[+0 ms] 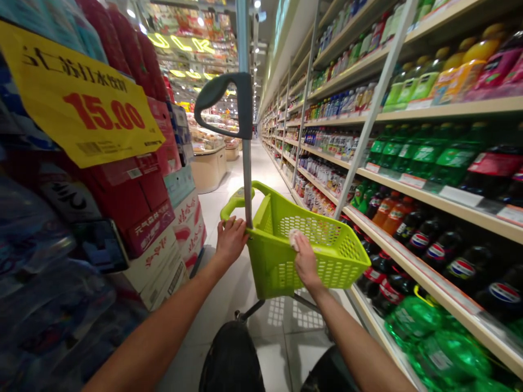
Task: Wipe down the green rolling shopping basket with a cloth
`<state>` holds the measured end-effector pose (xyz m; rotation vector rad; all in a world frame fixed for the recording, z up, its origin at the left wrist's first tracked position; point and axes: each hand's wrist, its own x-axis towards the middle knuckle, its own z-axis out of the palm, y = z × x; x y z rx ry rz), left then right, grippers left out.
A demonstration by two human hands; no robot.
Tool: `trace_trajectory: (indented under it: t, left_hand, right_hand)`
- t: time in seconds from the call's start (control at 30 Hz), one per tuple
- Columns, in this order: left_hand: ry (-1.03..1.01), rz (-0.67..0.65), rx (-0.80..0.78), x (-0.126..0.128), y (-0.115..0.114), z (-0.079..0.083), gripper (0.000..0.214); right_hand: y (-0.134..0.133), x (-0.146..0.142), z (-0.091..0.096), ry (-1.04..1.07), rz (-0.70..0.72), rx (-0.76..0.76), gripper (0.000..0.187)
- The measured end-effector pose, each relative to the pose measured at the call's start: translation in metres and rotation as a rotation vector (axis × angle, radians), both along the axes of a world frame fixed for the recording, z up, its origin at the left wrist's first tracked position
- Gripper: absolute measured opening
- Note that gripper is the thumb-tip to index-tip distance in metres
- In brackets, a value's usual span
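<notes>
A lime-green plastic shopping basket [327, 256] on a wheeled frame stands in front of me in a shop aisle. Its grey pull handle [229, 103] rises on a metal pole [247, 179]. My left hand [231, 239] grips the basket's near rim beside the pole. My right hand [304, 258] is closed on a small white cloth or tissue [294, 238], pressed against the inside of the basket's near wall. The inside of the basket shows nothing else.
Drink shelves [429, 190] with bottles run along the right. On the left are stacked cartons [159, 218], wrapped water packs and a yellow price sign [81, 103]. The tiled aisle floor [253, 163] runs ahead. My knees show at the bottom.
</notes>
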<state>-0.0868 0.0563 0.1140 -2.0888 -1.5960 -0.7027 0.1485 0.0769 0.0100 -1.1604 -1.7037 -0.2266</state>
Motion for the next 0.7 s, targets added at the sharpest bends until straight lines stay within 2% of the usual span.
trace_trajectory:
  t: [0.07, 0.13, 0.17, 0.23, 0.33, 0.37, 0.43, 0.5, 0.57, 0.63, 0.7]
  left_hand:
    - [0.011, -0.006, 0.009, 0.003, 0.000, 0.003, 0.027]
    - [0.024, -0.020, 0.015, 0.003, 0.001, 0.006, 0.024]
    - [0.027, -0.024, 0.016, 0.003, 0.001, 0.007, 0.022]
    - [0.027, -0.025, 0.019, 0.002, 0.001, 0.007, 0.020]
    - [0.014, -0.025, 0.039, 0.002, 0.003, 0.004, 0.021]
    - [0.010, -0.023, 0.046, 0.003, 0.004, 0.002, 0.022]
    - [0.008, -0.015, 0.056, 0.005, 0.006, 0.001, 0.022]
    - [0.016, -0.013, 0.059, 0.006, 0.008, 0.000, 0.022]
    - [0.033, -0.019, 0.061, 0.006, 0.010, 0.000, 0.022]
    - [0.049, -0.023, 0.064, 0.005, 0.011, 0.001, 0.022]
    - [0.056, -0.026, 0.065, 0.004, 0.012, 0.001, 0.023]
  right_hand:
    - [0.003, -0.034, 0.012, -0.059, 0.099, 0.021, 0.044]
    - [0.002, -0.043, 0.014, -0.111, 0.152, 0.044, 0.043]
    - [0.000, -0.033, 0.010, -0.126, 0.150, 0.050, 0.043]
    - [-0.005, 0.009, -0.004, -0.134, 0.094, 0.049, 0.043]
    - [-0.009, 0.071, -0.023, -0.078, -0.069, 0.049, 0.044]
    - [-0.009, 0.078, -0.026, -0.064, -0.105, 0.048, 0.044]
    - [-0.004, 0.067, -0.026, -0.067, -0.109, 0.038, 0.044]
    - [0.001, 0.046, -0.024, -0.116, -0.040, 0.020, 0.045]
    - [0.002, 0.043, -0.024, -0.170, 0.023, -0.002, 0.048]
    - [-0.002, 0.076, -0.030, -0.170, -0.014, -0.023, 0.049]
    - [-0.008, 0.131, -0.038, -0.107, -0.147, -0.043, 0.048]
